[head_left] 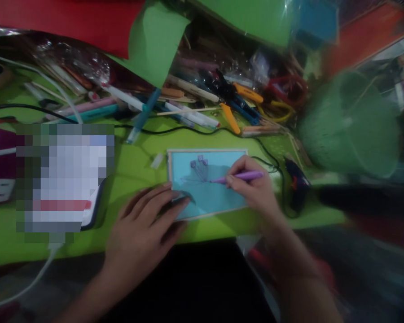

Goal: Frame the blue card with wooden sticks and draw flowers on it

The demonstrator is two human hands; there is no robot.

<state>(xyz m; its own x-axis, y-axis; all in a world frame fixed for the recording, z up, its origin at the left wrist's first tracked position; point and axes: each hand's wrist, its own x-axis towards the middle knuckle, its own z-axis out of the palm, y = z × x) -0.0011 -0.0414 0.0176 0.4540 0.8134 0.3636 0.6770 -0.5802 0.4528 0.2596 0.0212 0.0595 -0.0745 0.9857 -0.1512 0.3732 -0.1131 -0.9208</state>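
A light-blue board point(218, 197) with a pale wooden frame lies flat on the green tabletop. Three small purple flower heads with thin stems make a drawing point(199, 168) on its upper left part. My right hand point(252, 181) pinches a purple pen point(237, 176), whose tip meets the board at the foot of the stems. Fingers spread, my left hand point(148, 220) rests over the board's lower left corner and holds nothing. That corner is partly hidden beneath the fingers.
A plugged-in phone point(96, 208), mostly blurred out, lies at left. Behind the board run a black cable point(175, 130) and a heap of pens, sticks and an orange-handled cutter point(230, 118). A green bin point(350, 125) and a dark glue gun point(296, 179) are at right.
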